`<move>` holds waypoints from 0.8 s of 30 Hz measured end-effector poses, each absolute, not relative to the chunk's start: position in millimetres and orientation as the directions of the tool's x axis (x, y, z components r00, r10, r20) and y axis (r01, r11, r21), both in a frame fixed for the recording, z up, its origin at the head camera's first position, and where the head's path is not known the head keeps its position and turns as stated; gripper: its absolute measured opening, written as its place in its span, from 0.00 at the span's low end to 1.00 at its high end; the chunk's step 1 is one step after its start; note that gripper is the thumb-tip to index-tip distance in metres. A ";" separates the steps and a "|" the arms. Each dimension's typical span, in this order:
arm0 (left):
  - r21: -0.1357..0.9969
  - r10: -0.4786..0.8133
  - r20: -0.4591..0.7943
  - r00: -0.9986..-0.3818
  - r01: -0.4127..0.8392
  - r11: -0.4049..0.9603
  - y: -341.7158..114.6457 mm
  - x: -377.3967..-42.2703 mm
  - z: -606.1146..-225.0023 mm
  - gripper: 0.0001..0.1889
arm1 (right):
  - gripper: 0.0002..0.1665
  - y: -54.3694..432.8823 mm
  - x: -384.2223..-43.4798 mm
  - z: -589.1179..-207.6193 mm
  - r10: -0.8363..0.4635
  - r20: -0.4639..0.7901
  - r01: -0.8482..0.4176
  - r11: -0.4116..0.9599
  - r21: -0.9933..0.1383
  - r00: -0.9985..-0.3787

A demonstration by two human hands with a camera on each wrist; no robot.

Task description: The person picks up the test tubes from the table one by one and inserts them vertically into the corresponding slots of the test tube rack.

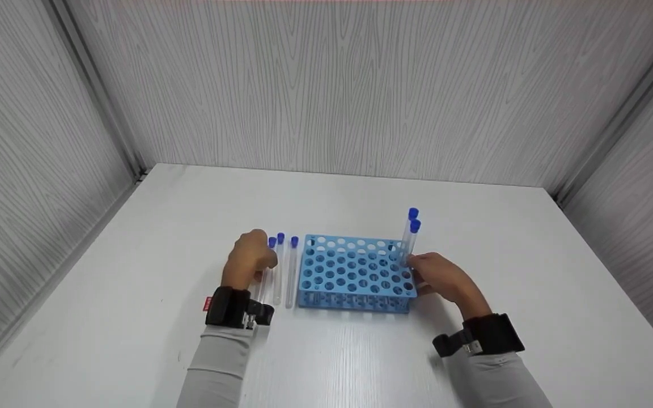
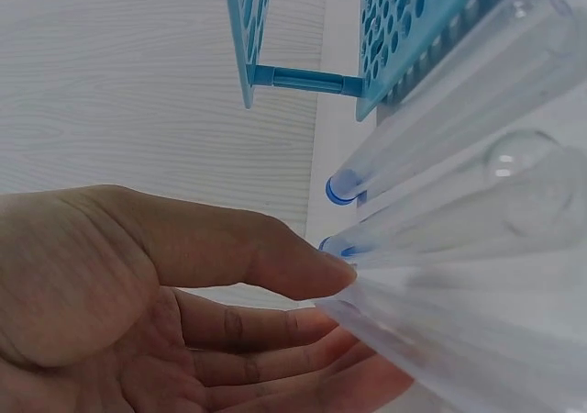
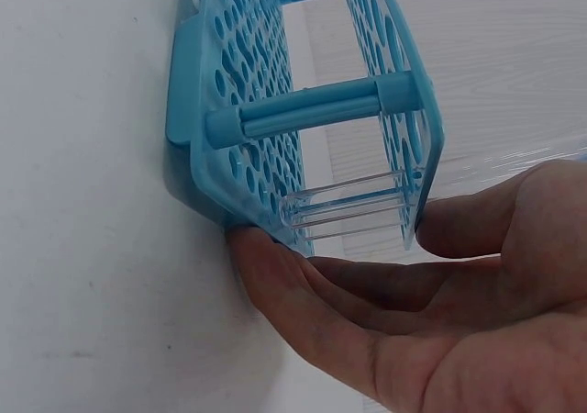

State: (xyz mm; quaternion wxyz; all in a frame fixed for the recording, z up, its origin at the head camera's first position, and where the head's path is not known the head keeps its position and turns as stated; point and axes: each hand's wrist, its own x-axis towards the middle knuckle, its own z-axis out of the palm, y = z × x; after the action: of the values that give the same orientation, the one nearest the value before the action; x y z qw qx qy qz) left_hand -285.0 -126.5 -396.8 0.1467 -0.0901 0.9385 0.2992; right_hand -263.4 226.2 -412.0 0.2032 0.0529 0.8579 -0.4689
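Note:
A blue test tube rack (image 1: 355,269) with rows of round holes stands on the table. My right hand (image 1: 442,277) grips its right end, the thumb (image 3: 468,225) at the top plate and the fingers (image 3: 312,312) at the bottom one. Two clear test tubes (image 1: 408,238) with blue caps stand upright in the rack near that hand. Left of the rack, two more capped tubes lie side by side, one tube (image 1: 292,277) nearer the rack and another tube (image 1: 278,277) beside it. My left hand (image 1: 251,255) pinches a third tube (image 2: 404,330) between thumb and fingers near its cap.
A white table (image 1: 338,362) carries everything. Grey wood-grained panels (image 1: 326,85) rise behind it and on both sides. A small red tag (image 1: 207,304) shows beside the black left wrist strap (image 1: 227,306).

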 end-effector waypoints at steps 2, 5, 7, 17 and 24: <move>0.540 -0.081 -0.325 -0.942 -0.255 0.802 -126.4 -284.7 -396.2 0.19 | 0.31 226.5 -263.1 -411.8 -0.102 -0.398 0.282 0.551 -0.786 -0.912; 0.547 -0.078 -0.318 -0.945 -0.250 0.799 -126.1 -284.2 -395.3 0.19 | 0.31 226.8 -262.5 -411.7 -0.109 -0.395 0.279 0.541 -0.793 -0.912; 0.550 -0.076 -0.313 -0.947 -0.246 0.798 -125.9 -283.9 -394.7 0.20 | 0.31 226.8 -262.1 -411.8 -0.115 -0.390 0.273 0.537 -0.798 -0.914; 0.557 -0.063 -0.296 -0.953 -0.226 0.799 -128.0 -281.5 -391.8 0.20 | 0.32 226.8 -262.7 -412.6 -0.114 -0.389 0.272 0.540 -0.797 -0.914; 0.591 -0.070 -0.248 -0.966 -0.208 0.779 -124.7 -279.3 -385.2 0.22 | 0.32 226.7 -263.2 -412.7 -0.113 -0.390 0.270 0.549 -0.791 -0.914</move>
State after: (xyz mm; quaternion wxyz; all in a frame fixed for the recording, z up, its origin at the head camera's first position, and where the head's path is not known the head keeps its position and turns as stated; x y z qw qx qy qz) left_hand -279.3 -124.7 -385.2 0.1065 -0.0744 0.9372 0.3236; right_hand -263.2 226.7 -412.7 0.2027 0.0456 0.8566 -0.4724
